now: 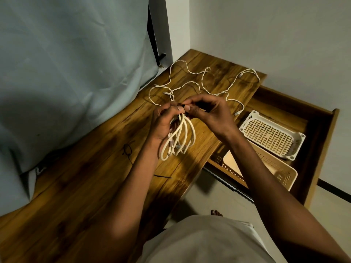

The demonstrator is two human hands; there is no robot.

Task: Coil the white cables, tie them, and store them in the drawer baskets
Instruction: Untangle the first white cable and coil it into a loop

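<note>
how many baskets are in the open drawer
2. A white basket sits at the far side of the drawer; a beige basket lies nearer, partly under the right arm and the desk edge. More could be hidden under the desk.

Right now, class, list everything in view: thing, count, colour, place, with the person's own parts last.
coil: one, white, hanging from both hands
loose cables: count unclear, white, tangled on the table's far end
ties: two, black, on table
table: one, brown wood
drawer: one, wood, open
baskets: two, white and beige, in drawer
cloth: one, pale grey, left
left hand: grips coil top
right hand: pinches something dark at coil top
</note>
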